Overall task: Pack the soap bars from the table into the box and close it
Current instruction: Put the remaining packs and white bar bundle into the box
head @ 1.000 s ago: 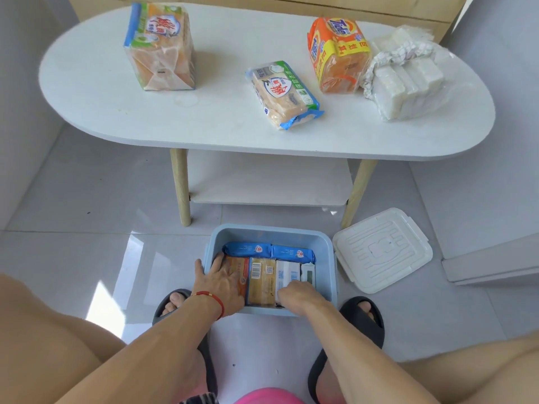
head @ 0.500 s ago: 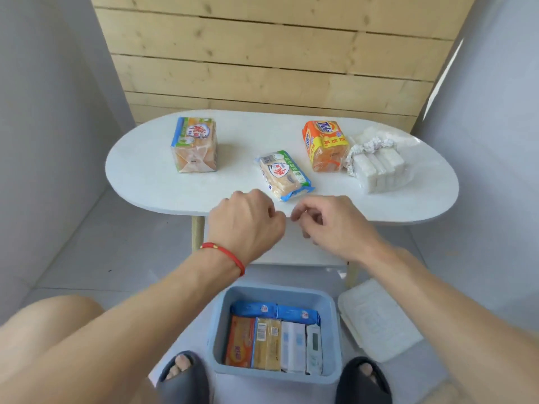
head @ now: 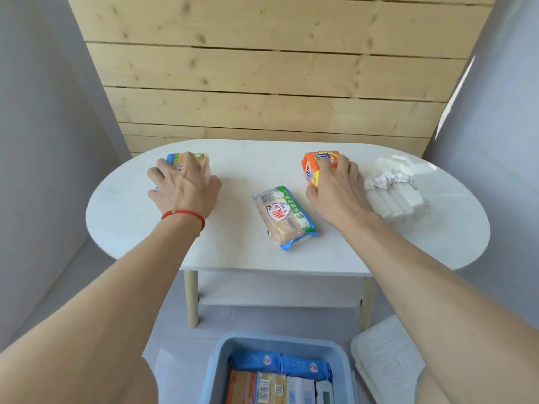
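Here the white table (head: 248, 258) carries four soap packs, and the blue box (head: 341, 357) sits on the floor below its near edge, partly filled, with the white lid (head: 385, 354) beside it. The left hand (head: 183, 186), fingers spread, wraps the blue-and-orange pack (head: 201, 160) near the table's left end; the right hand (head: 338, 188) cups the orange pack (head: 312, 167) toward the right end. The green-trimmed pack (head: 284, 218) lies between them, untouched, and the white bundle (head: 393, 196) sits just right of the right hand.

Both forearms are bare, with no sleeves seen. A thin red string bracelet (head: 183, 214) (with one small gold-coloured bead) is worn around the left wrist. Nothing is worn on the right wrist or fingers.
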`<action>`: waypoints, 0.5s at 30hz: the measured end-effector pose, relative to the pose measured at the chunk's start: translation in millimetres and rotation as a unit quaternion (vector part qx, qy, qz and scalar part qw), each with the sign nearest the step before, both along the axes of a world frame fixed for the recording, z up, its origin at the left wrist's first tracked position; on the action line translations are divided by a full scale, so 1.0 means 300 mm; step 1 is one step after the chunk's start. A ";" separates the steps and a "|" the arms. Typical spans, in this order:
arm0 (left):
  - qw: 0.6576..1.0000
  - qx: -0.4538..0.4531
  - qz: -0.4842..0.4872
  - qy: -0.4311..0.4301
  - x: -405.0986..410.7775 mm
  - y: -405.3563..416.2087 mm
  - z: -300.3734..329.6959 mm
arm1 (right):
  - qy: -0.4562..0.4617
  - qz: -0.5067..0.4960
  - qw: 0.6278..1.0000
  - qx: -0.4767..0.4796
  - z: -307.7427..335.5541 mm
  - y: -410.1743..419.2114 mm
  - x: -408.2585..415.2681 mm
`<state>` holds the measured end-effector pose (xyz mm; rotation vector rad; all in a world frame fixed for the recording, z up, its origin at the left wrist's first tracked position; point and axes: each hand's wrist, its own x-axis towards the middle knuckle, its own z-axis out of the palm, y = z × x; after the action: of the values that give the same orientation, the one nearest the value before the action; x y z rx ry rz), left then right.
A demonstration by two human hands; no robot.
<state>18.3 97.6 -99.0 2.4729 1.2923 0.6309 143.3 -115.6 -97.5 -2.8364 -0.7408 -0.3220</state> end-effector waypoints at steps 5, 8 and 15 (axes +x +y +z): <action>0.997 -0.080 0.016 -0.013 0.014 0.029 0.031 | 0.013 0.077 0.996 0.043 0.009 0.044 0.055; 0.997 -0.072 -0.008 -0.030 -0.014 -0.006 0.053 | 0.048 0.033 0.996 0.060 0.004 0.070 0.060; 0.993 -0.065 -0.051 -0.088 -0.090 -0.092 0.103 | 0.020 0.003 0.993 0.119 0.007 0.037 0.043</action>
<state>-8.8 70.1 -68.0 2.3035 1.0983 0.6985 156.3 -104.5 -95.5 -2.6072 -0.6554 -0.3281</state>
